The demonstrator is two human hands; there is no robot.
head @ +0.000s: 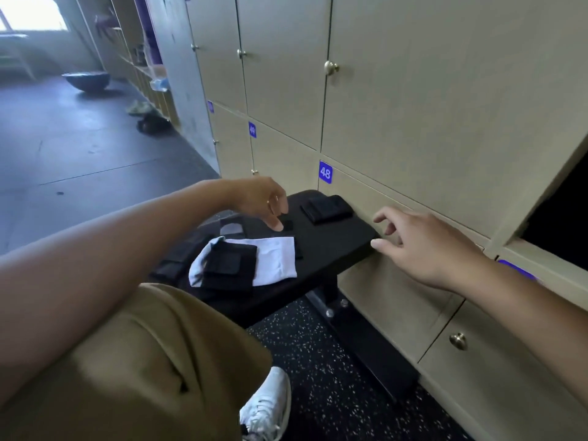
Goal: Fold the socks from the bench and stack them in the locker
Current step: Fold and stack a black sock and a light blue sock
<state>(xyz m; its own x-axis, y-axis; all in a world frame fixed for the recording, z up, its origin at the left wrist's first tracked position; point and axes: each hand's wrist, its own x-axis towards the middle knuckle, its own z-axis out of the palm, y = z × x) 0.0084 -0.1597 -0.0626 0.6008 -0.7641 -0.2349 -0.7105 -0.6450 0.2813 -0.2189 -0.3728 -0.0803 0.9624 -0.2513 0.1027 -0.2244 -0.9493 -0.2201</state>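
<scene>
The person sat astride a black bench [334, 246] that ran up to a wall of beige lockers [397, 100]. The two hands were well apart.

The left hand [264, 202] hung over the bench top, fingers curled downward, the fingertips touching or pinching a small black sock [288, 225] lying flat there; whether the sock was actually gripped could not be told, black on black. A ring showed on one finger.

The right hand [423, 246] hovered at 3 o'clock from the left hand, off the bench's far right corner and in front of the locker fronts, fingers loosely spread and holding nothing.

At 1 o'clock from the left hand, near the bench end by the lockers, lay a folded black sock bundle [326, 210]. At 6 o'clock from the left hand a white sock [276, 259] lay flat, with another folded black sock [229, 268] resting on top of its left part. More dark items lay at 8 o'clock from that, too blurred to identify.

At 3 o'clock in the view one locker door [541, 183] stood open, its interior dark. A blue plate marked 48 [325, 172] sat on the locker face just above the bench end.

Tan shorts [143, 361] and a white shoe [270, 405] filled the lower foreground, above a speckled black floor [318, 361].
</scene>
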